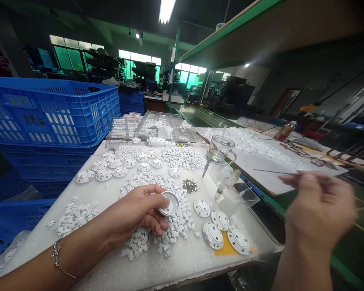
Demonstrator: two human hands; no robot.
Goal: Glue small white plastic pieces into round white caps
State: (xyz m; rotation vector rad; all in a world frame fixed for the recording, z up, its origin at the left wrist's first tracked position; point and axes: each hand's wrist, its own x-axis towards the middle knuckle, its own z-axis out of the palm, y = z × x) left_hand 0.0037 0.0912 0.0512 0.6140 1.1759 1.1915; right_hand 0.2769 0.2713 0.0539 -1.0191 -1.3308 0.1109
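My left hand is closed on a round white plastic cover, thumb pressed on its hollow inner face. It is held above a heap of small white plastic pieces. My right hand, slightly blurred, is raised at the right. It pinches a thin dark rod that points left; its exact kind is unclear. Several similar white covers lie between the hands, some on a yellow patch. More covers rest at the table's back left. A small pile of shiny metal bits lies beyond the heap.
Stacked blue crates stand at the left. A glass mug holding tools, a syringe and a small jar line the right side. Clear trays and an electric screwdriver lie at the back. Another person's hand shows far right.
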